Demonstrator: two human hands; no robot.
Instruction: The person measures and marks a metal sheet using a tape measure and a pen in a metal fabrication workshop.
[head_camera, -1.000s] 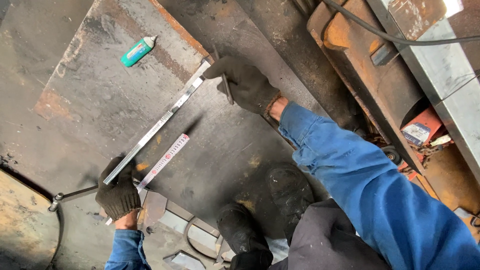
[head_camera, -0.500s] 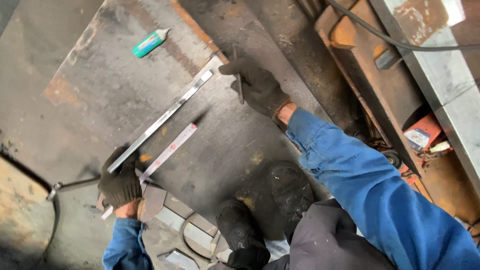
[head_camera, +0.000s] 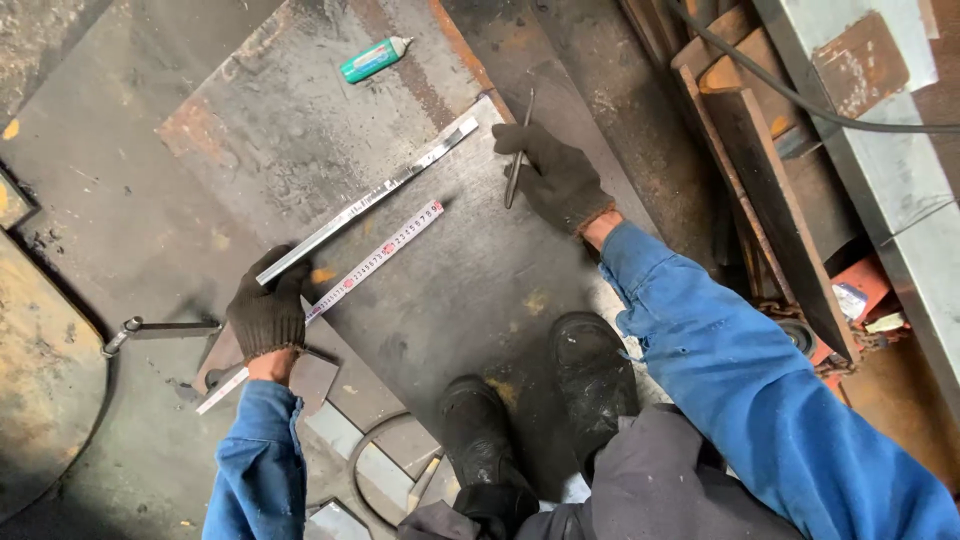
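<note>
- We see a large rusty steel plate (head_camera: 300, 130) lying flat, with our two dark boots (head_camera: 590, 370) standing on its near part.
- A long metal straightedge (head_camera: 370, 197) lies diagonally across the plate, with a white measuring tape (head_camera: 375, 258) just beside it on the near side.
- Our left hand (head_camera: 268, 312), gloved, has its grip clenched over the straightedge's near-left end.
- Our right hand (head_camera: 555, 178), gloved, grasps a thin metal scriber (head_camera: 518, 155) near the straightedge's far-right end.
- A small green marker (head_camera: 372, 59) lies on the far part of the plate, well apart.
</note>
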